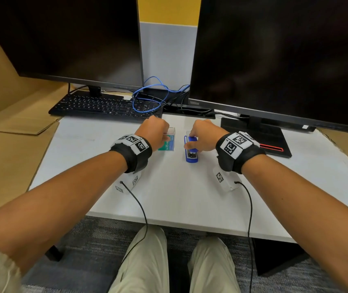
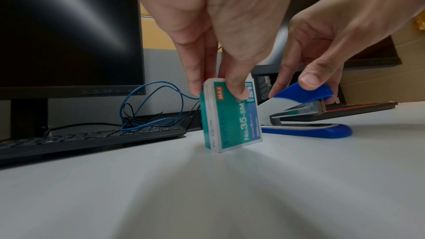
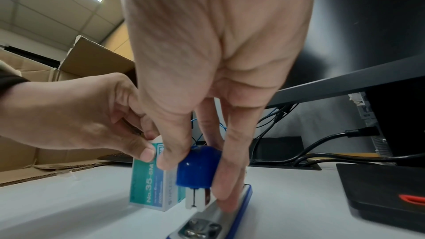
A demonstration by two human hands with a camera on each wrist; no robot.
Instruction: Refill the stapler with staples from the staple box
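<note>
While the left hand (image 2: 207, 30) pinches the staple box (image 2: 232, 115) upright at 11 o'clock of centre, the right hand (image 3: 214, 61) lifts the blue stapler (image 1: 190, 149) top, just beside. If the grip slips, the top may snap shut. White tabletop (image 1: 169, 197); two dark monitors (image 1: 63, 37) at 12 o'clock.

Two monitors (image 1: 63, 37), one keyboard (image 1: 103, 106), one stapler (image 1: 190, 153), one staple box (image 1: 169, 143).

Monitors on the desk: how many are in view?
2. One black flat monitor stands at the rear left behind the black keyboard; the other black monitor stands at the rear right.
</note>
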